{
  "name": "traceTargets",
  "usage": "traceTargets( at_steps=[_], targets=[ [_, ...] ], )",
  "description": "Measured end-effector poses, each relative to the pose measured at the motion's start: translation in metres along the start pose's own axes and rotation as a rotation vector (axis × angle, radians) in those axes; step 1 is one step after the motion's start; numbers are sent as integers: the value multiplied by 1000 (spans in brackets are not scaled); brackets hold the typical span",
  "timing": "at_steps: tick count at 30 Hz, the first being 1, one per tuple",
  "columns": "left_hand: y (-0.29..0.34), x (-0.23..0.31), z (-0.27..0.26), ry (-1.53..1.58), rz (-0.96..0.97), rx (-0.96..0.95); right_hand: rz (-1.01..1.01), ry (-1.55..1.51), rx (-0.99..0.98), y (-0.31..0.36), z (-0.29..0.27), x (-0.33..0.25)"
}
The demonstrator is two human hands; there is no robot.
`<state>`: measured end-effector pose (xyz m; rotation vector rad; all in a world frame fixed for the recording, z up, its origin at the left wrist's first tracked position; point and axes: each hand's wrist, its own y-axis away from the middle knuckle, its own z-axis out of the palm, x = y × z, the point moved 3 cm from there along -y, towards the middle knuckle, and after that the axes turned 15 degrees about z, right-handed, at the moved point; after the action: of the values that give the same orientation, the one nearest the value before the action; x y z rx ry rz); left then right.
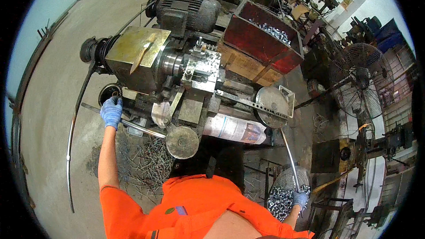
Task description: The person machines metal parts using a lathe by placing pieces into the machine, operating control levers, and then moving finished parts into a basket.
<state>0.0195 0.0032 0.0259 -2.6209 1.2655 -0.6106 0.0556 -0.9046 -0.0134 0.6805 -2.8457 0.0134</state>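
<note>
My left hand [111, 112], in a blue knit glove, reaches to a dark round cup-shaped part [109, 93] at the left of a small lathe-like machine [155, 68]. Its fingers are closed at the rim, around a small brownish piece too small to name. A long bare metal rod [148, 130] passes just beside this hand and runs to a round plate [182, 142]. Far to the right, my gloved right hand [301, 198] is closed around the lower end of a metal lever [289, 152]. That lever slants down from a larger disc [272, 105], over a basket [297, 176] of small shiny metal parts.
Behind the machine stand a motor [188, 12] and a red bin [261, 37] of metal parts on a wooden crate [243, 64]. A large fan [362, 79] stands right. Metal shavings and thin pieces [148, 161] litter the floor. A hanging hose [71, 150] runs down left.
</note>
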Motion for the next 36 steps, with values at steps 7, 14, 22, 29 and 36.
traceTargets(
  at_steps=[7, 14, 22, 29, 36],
  targets=[
    [1, 0, -4, -28, -19, -25, -30, -51, 44, 44, -36, -14],
    [0, 4, -5, -13, -34, -38, 9, -12, 11, 38, -28, -7],
    [1, 7, -7, -9, -15, -23, 11, -42, 13, 9, 1, 3],
    [3, 1, -4, -37, -39, -37, -2, -51, 9, 25, -13, -5],
    [2, 1, -1, -14, -36, -39, -13, -69, -19, 34, -23, -5]
  ],
)
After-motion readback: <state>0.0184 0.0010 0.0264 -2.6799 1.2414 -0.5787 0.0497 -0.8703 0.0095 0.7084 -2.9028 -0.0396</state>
